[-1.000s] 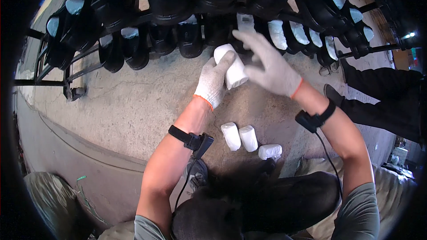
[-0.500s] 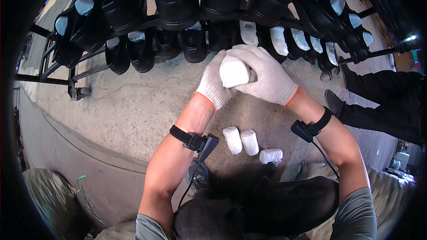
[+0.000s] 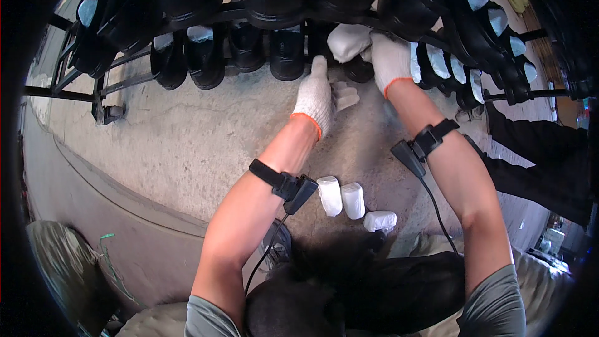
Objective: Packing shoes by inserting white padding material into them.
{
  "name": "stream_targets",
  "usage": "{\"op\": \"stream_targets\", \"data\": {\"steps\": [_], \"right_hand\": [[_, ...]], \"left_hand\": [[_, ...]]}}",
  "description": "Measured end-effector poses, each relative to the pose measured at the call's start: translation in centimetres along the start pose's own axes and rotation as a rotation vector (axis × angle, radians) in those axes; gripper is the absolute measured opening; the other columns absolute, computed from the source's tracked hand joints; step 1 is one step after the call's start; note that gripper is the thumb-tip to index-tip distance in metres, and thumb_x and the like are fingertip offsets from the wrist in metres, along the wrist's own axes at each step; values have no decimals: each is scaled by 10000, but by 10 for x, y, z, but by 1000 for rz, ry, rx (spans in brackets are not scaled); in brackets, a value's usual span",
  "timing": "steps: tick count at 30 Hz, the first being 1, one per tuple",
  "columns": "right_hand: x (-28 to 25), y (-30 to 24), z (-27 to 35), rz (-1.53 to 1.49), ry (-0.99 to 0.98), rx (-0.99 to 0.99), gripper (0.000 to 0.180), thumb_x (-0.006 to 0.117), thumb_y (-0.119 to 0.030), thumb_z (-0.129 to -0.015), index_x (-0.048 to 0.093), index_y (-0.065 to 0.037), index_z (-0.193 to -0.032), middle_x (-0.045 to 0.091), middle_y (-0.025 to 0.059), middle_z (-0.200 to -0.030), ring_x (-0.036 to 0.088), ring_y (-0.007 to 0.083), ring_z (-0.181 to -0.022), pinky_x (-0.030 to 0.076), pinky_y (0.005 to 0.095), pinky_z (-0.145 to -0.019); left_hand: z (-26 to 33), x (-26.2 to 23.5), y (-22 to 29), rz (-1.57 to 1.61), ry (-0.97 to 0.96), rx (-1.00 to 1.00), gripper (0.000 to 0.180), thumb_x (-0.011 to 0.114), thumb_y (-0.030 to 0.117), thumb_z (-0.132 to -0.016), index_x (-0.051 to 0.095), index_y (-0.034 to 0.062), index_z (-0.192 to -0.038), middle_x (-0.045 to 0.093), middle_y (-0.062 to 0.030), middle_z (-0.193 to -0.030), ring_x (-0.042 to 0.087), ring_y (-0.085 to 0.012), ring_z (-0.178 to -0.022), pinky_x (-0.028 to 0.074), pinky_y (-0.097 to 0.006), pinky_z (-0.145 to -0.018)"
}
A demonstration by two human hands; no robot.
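Note:
My right hand (image 3: 392, 62), in a white knit glove with an orange cuff, grips a white paper-wrapped bundle (image 3: 347, 42) at the lower row of the rack. A black shoe (image 3: 359, 70) sits just below the bundle; whether the bundle is touching or entering it, I cannot tell. My left hand (image 3: 318, 97), gloved the same way, is open and empty. Its thumb points up beneath the lower shoes and its other fingers reach to the right. Three more white bundles (image 3: 353, 200) lie on the floor between my forearms.
A black metal rack (image 3: 125, 62) carries two rows of black shoes (image 3: 287, 55), several with white stuffing in their openings. Another person's dark-trousered legs (image 3: 530, 150) are at the right. Sacks (image 3: 65, 268) stand at the lower left on the concrete floor (image 3: 199, 131).
Both hands have parted. My right hand has carried the white bundle up and forward to the lower shoe row; my left hand has let go of it and opened.

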State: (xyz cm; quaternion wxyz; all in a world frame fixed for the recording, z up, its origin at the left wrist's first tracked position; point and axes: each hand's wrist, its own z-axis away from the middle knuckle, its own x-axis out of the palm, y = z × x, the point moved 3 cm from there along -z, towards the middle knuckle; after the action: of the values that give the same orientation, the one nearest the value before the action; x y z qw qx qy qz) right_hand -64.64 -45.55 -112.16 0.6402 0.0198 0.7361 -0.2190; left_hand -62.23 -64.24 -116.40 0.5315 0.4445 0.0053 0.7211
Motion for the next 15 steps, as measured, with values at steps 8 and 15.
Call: {"op": "stream_targets", "data": {"steps": [8,15], "right_hand": [[36,-18,-46,107,206,-175,440,553,-383,-1083,781,-68,-1288,754,215,-1406,693,445,-1295,523,528,-1138],[46,-37,-55,145,234,-348,460,541,-406,-1086,777,-79,-1306,748,199,-1432,686,439,-1310,519,516,-1142]], "left_hand": [[-38,-3,-12,361,-41,-76,921,546,622,-1154,328,-121,-1653,490,-398,-1599,619,-513,-1399,578,-588,-1183],[-56,-8,-3,485,-26,-81,697,505,496,-1204,426,-93,-1569,576,-402,-1505,680,-492,-1324,630,-553,-1135]]}}
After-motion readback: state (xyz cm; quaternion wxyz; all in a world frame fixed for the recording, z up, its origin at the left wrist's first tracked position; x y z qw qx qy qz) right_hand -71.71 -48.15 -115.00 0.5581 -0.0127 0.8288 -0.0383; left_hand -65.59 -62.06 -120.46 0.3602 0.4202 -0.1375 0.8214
